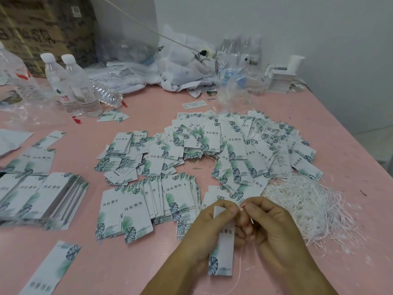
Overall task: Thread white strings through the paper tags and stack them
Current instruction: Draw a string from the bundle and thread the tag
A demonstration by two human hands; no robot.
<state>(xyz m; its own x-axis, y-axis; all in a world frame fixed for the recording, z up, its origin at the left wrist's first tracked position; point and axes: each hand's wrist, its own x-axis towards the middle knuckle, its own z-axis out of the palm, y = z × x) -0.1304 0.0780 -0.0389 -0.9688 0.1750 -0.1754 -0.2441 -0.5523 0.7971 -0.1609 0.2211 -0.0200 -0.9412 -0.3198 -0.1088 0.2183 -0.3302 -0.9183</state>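
The left hand (209, 228) was low in the middle of the picture, with its fingers curled round one paper tag (222, 250). The tag stood almost straight up and down, with its leaf picture at the bottom and its top end tucked between the thumb and the fingers. The right hand (270, 228) was just beside it, touching it near the top of the tag. Its thumb and first finger were pinched on a thin white string (239, 265) close to the tag's top end. The rest of that string hung down below the hands, next to the tag. I could not tell if the string was already through the hole, because the fingers hid it. Both hands were over a pink table (148, 116). To the right of the hands lay a big messy heap of white strings (308, 201). Behind the hands, a wide pile of loose tags (234, 145) was spread out in a curve, and some of them had strings on. Just left of the hands there was a fanned bunch of tags (165, 194), lying partly on top of each other. Far to the left sat a neat stack of tags (53, 196). At the back left stood two water bottles (72, 81) with white caps. Crumpled plastic bags (185, 67) lay by the wall, and a brown cardboard box (42, 24) was in the corner.
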